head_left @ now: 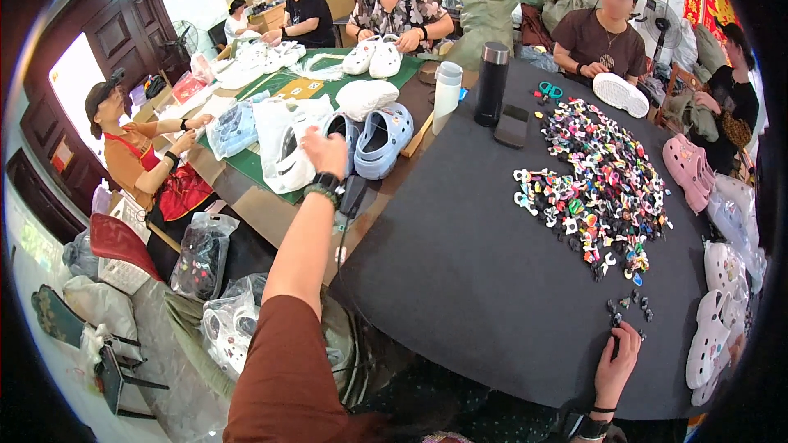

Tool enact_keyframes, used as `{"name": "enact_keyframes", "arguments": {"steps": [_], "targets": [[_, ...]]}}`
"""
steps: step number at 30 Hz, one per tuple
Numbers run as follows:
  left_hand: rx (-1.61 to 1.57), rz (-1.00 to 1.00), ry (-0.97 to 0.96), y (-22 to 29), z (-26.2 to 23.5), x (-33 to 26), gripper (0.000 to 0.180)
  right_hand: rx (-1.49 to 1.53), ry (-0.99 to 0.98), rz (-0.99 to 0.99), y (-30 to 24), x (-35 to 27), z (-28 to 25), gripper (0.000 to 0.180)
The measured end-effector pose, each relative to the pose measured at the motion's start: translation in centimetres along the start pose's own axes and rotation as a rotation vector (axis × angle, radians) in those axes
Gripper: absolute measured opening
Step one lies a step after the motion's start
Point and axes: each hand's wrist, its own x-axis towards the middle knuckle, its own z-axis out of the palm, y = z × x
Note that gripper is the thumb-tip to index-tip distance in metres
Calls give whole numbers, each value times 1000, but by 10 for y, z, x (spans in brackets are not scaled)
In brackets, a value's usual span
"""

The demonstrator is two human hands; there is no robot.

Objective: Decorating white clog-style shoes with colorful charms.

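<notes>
right hand [617,365], table's [460,238] near-right corner | dark charms [613,310] at fingertips, far-edge side | left hand [326,153] beside white clog [289,166] | both grips: cannot tell

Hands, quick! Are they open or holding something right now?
Left hand: partly curled by a white clog; can't tell if it's holding anything.
Right hand: curled at small dark pieces; can't tell if any are held.

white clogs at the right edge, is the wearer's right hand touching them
Apart: the head view shows bare black table between the right hand and the white clogs.
</notes>
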Motion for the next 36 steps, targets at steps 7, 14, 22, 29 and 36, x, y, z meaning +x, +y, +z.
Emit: {"name": "enact_keyframes", "arguments": {"steps": [7,14,22,29,36], "targets": [[179,-471,172,-114,-68,9,75,-9,-13,2,-4,2,2,16],[52,-313,-353,-131,-55,11,98,-70,-40,42,2,0,-2,15],[109,-151,-327,-115,-36,25,59,-88,-38,25,5,-1,-1,16],[-185,277,-165,-39,-24,87,84,-73,-63,38,4,3,-5,15],[-140,204,-382,-28,-50,23,56,-82,-57,-21,10,2,1,16]]}}
